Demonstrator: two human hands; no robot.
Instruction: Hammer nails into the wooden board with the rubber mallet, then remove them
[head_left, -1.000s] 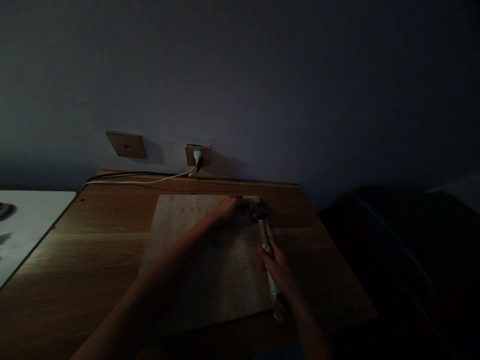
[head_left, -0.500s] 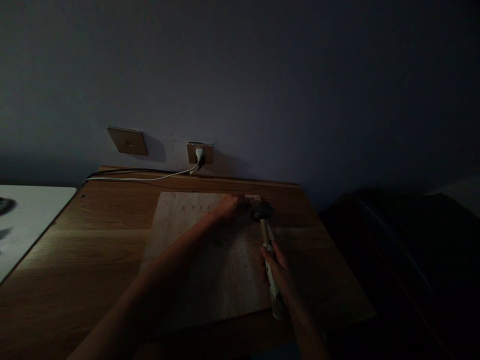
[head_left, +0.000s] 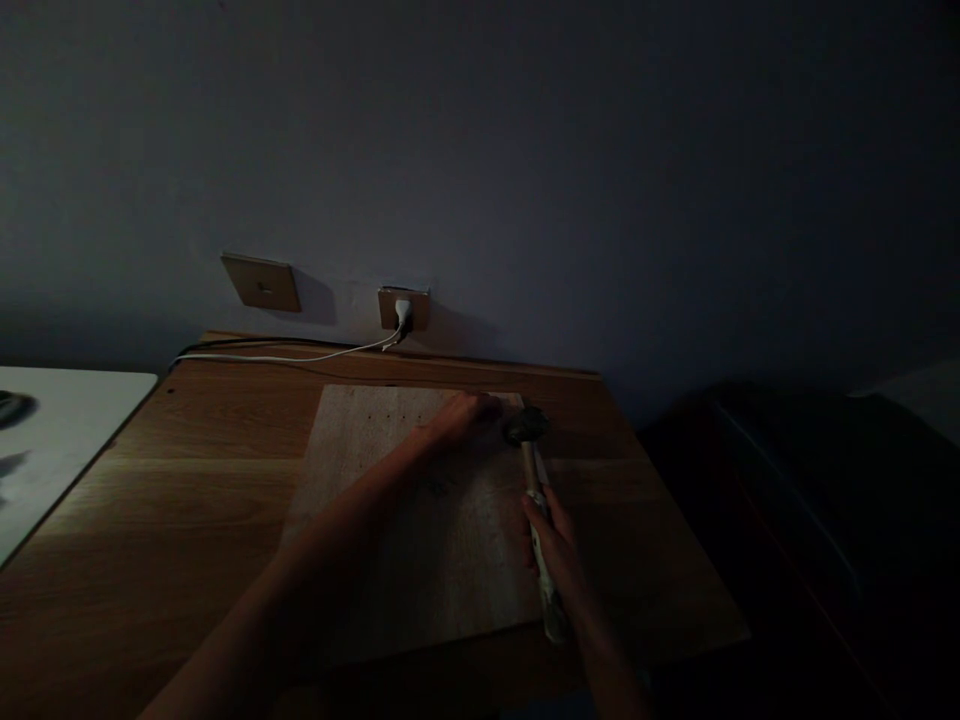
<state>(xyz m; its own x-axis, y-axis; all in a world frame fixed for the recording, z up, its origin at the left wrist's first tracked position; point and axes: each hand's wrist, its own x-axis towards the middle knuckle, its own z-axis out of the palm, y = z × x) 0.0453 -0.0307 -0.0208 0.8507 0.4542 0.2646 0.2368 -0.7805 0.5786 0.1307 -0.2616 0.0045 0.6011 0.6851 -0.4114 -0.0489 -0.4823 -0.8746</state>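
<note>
My right hand is wrapped round the pale handle of a hammer. Its dark head is up by the far right corner of a flat wooden board, close to my left fingertips. My left hand rests at the board's far edge with its fingers drawn together; whatever they pinch is too dark and small to make out. A row of small dark dots runs along the board's far left part. Small dark bits, perhaps loose nails, lie near the middle, beside my left forearm.
Under the board is a wooden table against the wall. A wall socket holds a white plug, and cables run left along the table's back edge. A white surface adjoins at left. Something dark and bulky stands at right.
Both hands and the hammer keep nearly the same place over the board. The view has shifted very slightly.
</note>
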